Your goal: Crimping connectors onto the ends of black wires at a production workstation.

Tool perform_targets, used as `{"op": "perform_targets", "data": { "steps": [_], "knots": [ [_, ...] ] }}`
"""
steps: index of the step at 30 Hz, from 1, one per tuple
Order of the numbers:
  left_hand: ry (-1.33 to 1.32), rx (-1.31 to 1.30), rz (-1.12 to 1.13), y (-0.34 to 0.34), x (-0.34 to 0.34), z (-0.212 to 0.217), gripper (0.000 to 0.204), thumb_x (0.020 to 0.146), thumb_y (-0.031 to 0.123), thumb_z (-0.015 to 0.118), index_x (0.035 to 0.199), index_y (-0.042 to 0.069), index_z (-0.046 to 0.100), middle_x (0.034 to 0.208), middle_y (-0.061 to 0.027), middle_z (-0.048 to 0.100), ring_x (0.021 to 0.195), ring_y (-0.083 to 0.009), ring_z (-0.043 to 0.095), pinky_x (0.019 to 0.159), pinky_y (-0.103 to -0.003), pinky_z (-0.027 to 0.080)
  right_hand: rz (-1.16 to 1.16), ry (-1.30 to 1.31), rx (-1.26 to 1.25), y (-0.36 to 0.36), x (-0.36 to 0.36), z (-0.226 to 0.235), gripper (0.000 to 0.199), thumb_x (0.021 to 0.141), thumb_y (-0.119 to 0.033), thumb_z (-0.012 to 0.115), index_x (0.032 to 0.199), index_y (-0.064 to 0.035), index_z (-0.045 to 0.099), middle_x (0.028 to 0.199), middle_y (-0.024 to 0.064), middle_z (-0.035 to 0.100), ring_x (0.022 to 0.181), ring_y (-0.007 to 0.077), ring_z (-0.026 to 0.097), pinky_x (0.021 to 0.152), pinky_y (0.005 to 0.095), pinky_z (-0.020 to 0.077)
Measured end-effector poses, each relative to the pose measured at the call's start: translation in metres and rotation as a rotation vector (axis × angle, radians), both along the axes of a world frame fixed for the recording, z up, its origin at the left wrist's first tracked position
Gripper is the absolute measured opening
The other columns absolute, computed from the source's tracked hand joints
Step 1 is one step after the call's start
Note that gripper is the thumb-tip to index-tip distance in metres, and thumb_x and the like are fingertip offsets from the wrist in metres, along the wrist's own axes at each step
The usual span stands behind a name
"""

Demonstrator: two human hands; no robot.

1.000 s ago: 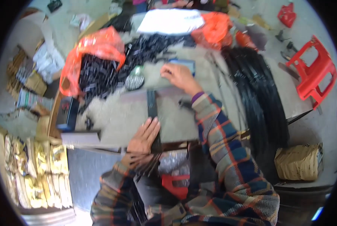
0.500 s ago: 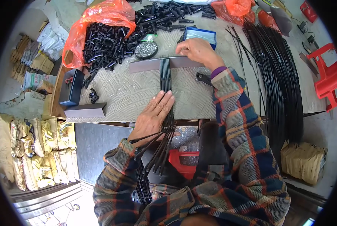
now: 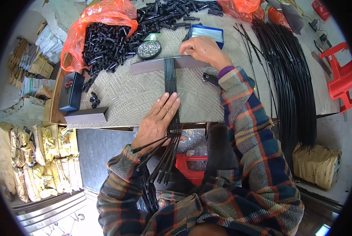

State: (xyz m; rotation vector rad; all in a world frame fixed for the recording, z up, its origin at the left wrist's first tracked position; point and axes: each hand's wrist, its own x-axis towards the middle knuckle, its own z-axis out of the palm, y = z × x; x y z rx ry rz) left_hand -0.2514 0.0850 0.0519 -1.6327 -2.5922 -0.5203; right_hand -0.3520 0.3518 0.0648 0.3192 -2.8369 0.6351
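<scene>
A row of thin black cables [image 3: 170, 80] lies side by side over a grey angled metal bar [image 3: 146, 65]; their near ends fan out past the table edge. My left hand [image 3: 154, 122] lies on the cables with its fingers stretched out, pressing them to the table. At the bar's right part, my right hand [image 3: 203, 51] is curled with thumb and fingers together, just right of the cable ends. What it pinches, if anything, cannot be made out. Behind it stands a blue tray [image 3: 222, 40] of thin pale strips. A round dish [image 3: 149, 50] of small shiny pieces sits beyond the bar.
Black tubular parts [image 3: 109, 45] spill from an orange plastic bag [image 3: 71, 47] at the far left. A long bundle of black cables [image 3: 292, 78] hangs over the table's right edge. A dark blue box [image 3: 71, 92] and another metal bar [image 3: 87, 116] lie at left. A red stool [image 3: 341, 76] stands at right.
The whole view has shifted slightly. My left hand stays flat on the cables, and my right hand remains curled by the metal bar with hardly any movement.
</scene>
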Motion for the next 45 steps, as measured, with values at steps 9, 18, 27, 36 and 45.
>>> {"op": "perform_targets", "data": {
  "steps": [9,18,27,36,45],
  "knots": [
    [0.004,0.032,0.000,0.000,0.000,-0.001,0.095,0.068,0.057,0.063,0.134,-0.004,0.035,0.140,-0.0193,0.034,0.131,-0.0365,0.030,0.107,-0.044,0.027,0.009,0.067,0.051,-0.008,-0.002,-0.005,0.011,0.081,-0.017,0.059,0.087,-0.0171,0.068,0.081,0.0047,0.066,0.075,0.0244,0.062,0.067,0.0374,0.0472],
    [0.012,0.039,-0.001,0.001,-0.001,-0.004,0.095,0.067,0.057,0.065,0.134,-0.004,0.036,0.140,-0.0200,0.035,0.131,-0.0372,0.030,0.107,-0.045,0.028,0.133,0.256,0.042,-0.015,-0.009,-0.011,0.008,0.080,-0.015,0.059,0.086,-0.0153,0.064,0.077,0.0061,0.066,0.075,0.0278,0.063,0.066,0.0404,0.0482],
    [0.025,0.028,0.006,0.002,0.000,-0.004,0.095,0.068,0.057,0.064,0.133,-0.005,0.036,0.139,-0.0202,0.036,0.132,-0.0374,0.030,0.107,-0.045,0.028,0.187,0.236,0.087,-0.016,-0.013,-0.012,0.006,0.084,-0.016,0.055,0.085,-0.0111,0.057,0.082,0.0039,0.062,0.078,0.0265,0.061,0.062,0.0392,0.0450],
    [0.022,0.027,0.009,0.002,0.001,-0.002,0.095,0.067,0.057,0.064,0.133,-0.005,0.036,0.139,-0.0198,0.036,0.132,-0.0375,0.030,0.107,-0.045,0.028,0.207,0.268,-0.076,-0.024,-0.014,-0.014,0.003,0.083,-0.014,0.058,0.084,-0.0112,0.055,0.083,0.0054,0.064,0.076,0.0291,0.062,0.064,0.0414,0.0464],
    [0.066,-0.001,-0.013,0.003,-0.001,-0.001,0.089,0.069,0.056,0.064,0.134,0.001,0.039,0.140,-0.0171,0.036,0.132,-0.0372,0.029,0.107,-0.044,0.029,0.120,0.224,0.022,-0.010,-0.013,-0.012,0.007,0.073,-0.012,0.055,0.071,-0.0081,0.060,0.082,0.0100,0.060,0.073,0.0326,0.060,0.061,0.0438,0.0463]
  ]
}}
